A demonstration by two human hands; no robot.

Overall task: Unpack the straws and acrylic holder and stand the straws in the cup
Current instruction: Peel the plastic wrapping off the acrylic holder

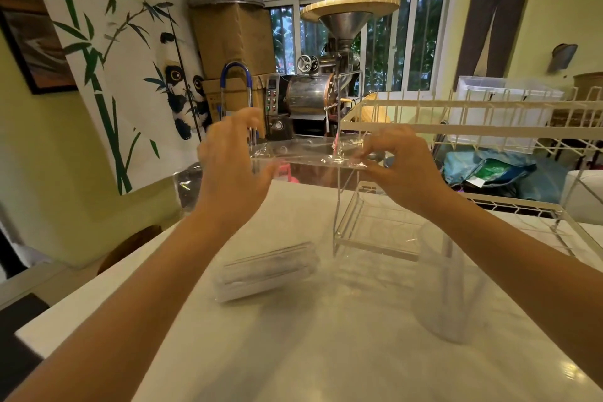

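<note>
Across the white desk (326, 352), going left to right: a pack of straws (267, 272) lies flat at lower centre-left, seemingly not yet opened, though blur makes that uncertain. Above it, in the middle of the frame, the left hand (233, 166) is raised with fingers spread apart, close to the left end of a sheet of clear wrapping film (303, 153); contact cannot be told. The right hand (396, 163) has its grip pinched together on the film's right end. Beneath the film the acrylic holder (365, 225) stands upright on the desk, apparently free of its wrap. At lower right stands 1 clear cup (453, 284), blurred, contents unclear. Judging from this, the holder is nearly unpacked; opening the straws and standing them in the cup remain.
</note>
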